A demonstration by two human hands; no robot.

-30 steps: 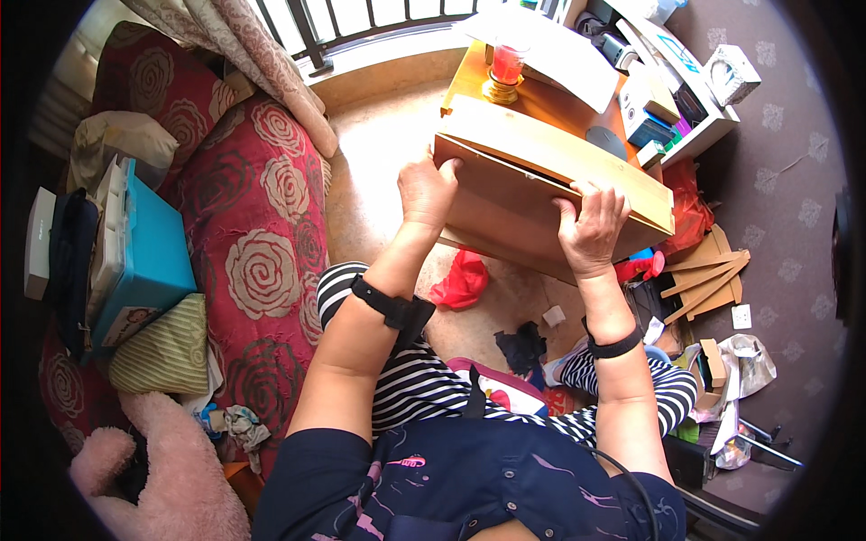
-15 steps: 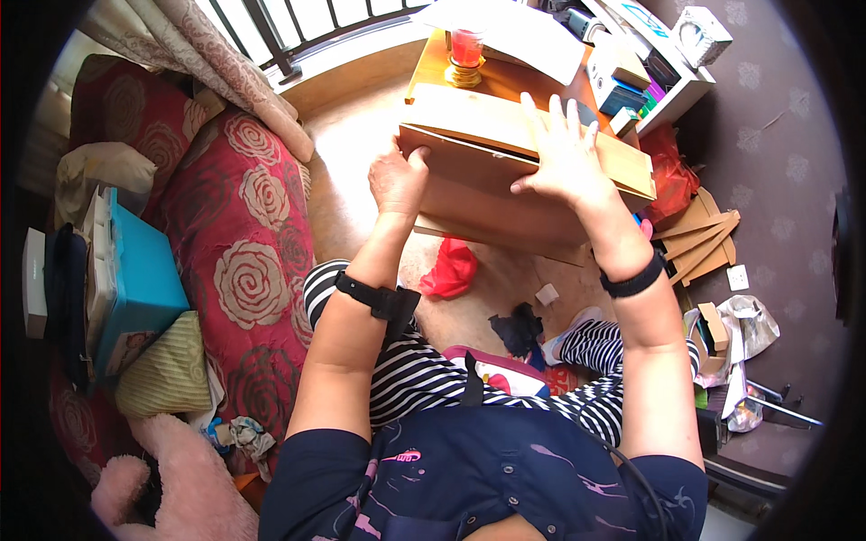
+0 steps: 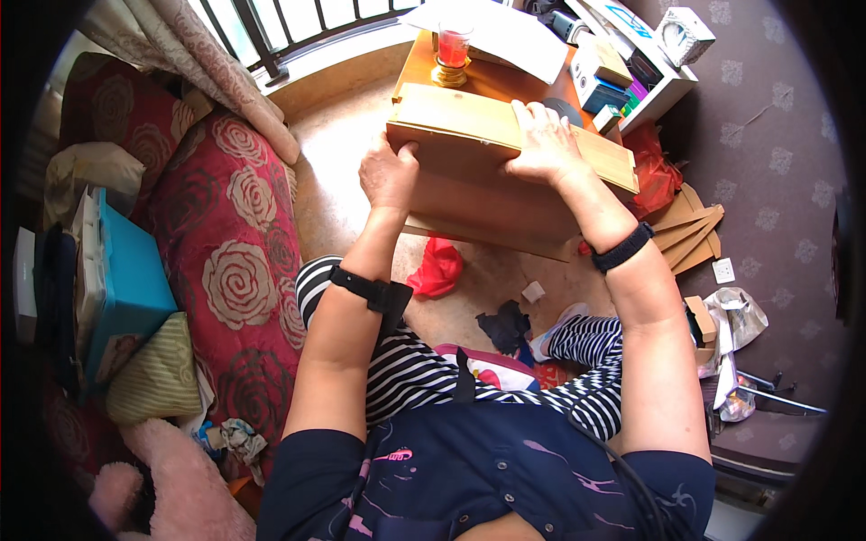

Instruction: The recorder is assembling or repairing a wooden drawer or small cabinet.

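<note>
In front of me stands a brown wooden box [image 3: 478, 203], shaped like a drawer, with a lighter board [image 3: 460, 108] along its upper side. My left hand [image 3: 388, 175] grips the box's left end, thumb on the near face and the other fingers out of sight behind it. Further right, my right hand [image 3: 547, 146] is bent over the light board, thumb against the near face. Behind the box, a wooden desk [image 3: 422, 65] carries a clear cup of red liquid [image 3: 453, 45] on a gold-coloured base.
A red plastic bag [image 3: 437, 268] and a black cloth [image 3: 505, 326] lie on the floor near my legs. At left is a red rose-patterned sofa [image 3: 239, 279] with a blue box [image 3: 135, 279]. Flattened cardboard [image 3: 690, 230] lies at right.
My right fingers have gone from spread out to bent over the light board. The gap between that board and the near face has narrowed. My left hand keeps its grip.
</note>
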